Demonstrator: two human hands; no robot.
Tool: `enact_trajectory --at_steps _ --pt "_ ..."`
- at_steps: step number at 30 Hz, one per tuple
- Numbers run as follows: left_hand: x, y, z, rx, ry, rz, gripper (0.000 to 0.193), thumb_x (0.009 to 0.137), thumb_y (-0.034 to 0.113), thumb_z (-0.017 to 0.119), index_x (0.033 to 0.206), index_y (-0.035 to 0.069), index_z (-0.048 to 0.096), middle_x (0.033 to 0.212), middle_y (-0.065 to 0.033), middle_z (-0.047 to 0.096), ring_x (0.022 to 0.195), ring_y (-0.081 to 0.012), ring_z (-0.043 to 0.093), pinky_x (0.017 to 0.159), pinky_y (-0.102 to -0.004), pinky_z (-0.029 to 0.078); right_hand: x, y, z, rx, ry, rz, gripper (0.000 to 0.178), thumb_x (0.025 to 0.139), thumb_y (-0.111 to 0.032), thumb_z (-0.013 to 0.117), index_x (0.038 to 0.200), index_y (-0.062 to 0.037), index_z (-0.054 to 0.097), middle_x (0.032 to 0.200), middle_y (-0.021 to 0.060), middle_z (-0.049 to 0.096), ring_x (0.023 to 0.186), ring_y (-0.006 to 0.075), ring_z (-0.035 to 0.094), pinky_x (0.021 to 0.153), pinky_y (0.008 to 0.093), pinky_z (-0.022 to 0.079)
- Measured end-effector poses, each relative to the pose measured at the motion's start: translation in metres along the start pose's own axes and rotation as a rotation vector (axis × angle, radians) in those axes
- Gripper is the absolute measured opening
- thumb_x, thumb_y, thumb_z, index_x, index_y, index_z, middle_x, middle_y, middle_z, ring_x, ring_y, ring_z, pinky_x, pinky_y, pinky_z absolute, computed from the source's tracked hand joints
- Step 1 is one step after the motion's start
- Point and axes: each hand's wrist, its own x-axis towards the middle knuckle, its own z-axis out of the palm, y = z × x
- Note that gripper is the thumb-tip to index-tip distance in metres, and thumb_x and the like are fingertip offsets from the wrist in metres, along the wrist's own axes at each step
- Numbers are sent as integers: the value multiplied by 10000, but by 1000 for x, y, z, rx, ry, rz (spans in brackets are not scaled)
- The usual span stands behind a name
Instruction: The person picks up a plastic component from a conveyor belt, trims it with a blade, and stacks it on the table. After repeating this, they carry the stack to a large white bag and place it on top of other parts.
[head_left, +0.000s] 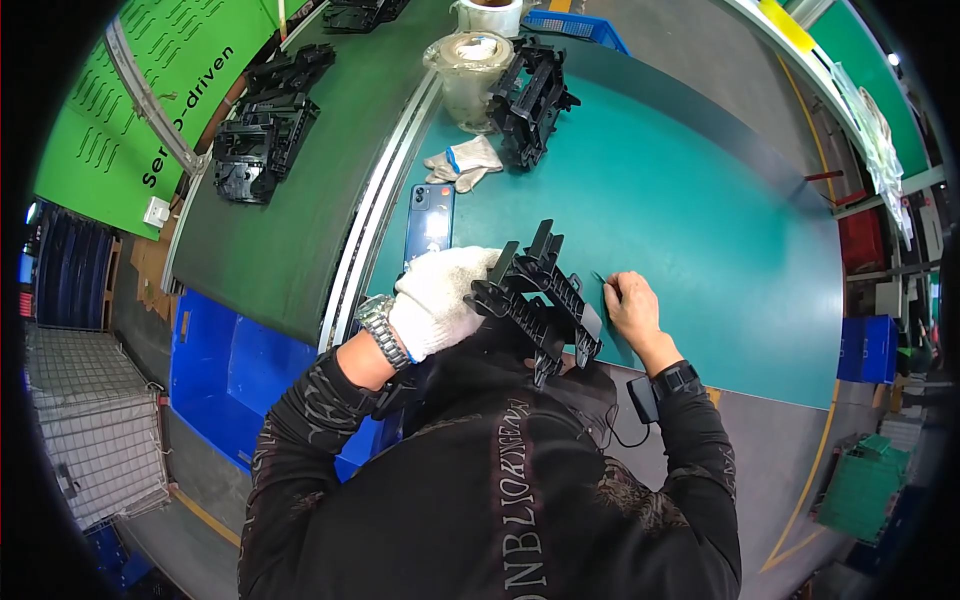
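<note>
My left hand (pixel 447 298), in a white knitted glove with a metal watch at the wrist, grips a black molded plastic frame (pixel 540 300) by its left side. The frame is tilted over the near edge of the green table, with ribbed bars and prongs. To its right, my bare right hand (pixel 632 305) is close to the tabletop with its fingers pinched together. A small dark tip shows at those fingers, too small to name. Just beyond my left hand lies a blue phone (pixel 430 218), and past it a pair of pale work gloves (pixel 465 162).
Another black plastic frame (pixel 530 105) stands at the back beside a wrapped tape roll (pixel 470 75). Left of the table's metal rail, a dark green conveyor belt (pixel 335 170) carries more black parts (pixel 262 145). A blue bin (pixel 225 370) sits below the belt; a wire cage (pixel 95 425) stands far left.
</note>
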Motion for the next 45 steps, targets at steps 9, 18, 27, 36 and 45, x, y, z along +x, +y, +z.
enact_trajectory --at_steps 9,18,27,36,45 --pt "7 8 -3 43 -77 -20 291 773 43 721 1063 69 713 885 -163 707 820 -375 696 705 -381 566 26 -100 -81 1011 56 189 73 1024 -91 583 1045 -26 609 895 35 633 770 89 582 675 242 476" --pt "4 12 -5 86 -116 -54 248 791 57 714 1038 82 718 867 -154 702 804 -375 691 687 -392 562 23 -121 -87 1039 -68 -73 167 1000 -115 649 1129 -9 644 971 6 660 829 59 572 723 216 475" --pt "-2 2 4 -62 -85 21 218 810 52 704 1027 71 719 847 -149 698 754 -329 695 678 -365 559 50 -91 -73 875 -25 143 135 958 -61 689 1078 2 701 944 12 692 835 71 598 752 232 497" --pt "3 -1 3 -69 -97 -21 230 792 43 750 1020 41 719 865 -122 713 757 -262 701 700 -318 549 33 -114 -90 1053 -31 -119 140 946 -47 693 1073 10 705 956 40 718 852 82 623 761 243 518" --pt "11 3 -1 -156 -63 -31 246 793 29 744 1036 31 710 854 -133 706 731 -268 697 672 -327 550 41 -102 -89 971 -76 66 145 934 -42 707 1067 14 711 983 59 724 895 103 650 795 252 523"
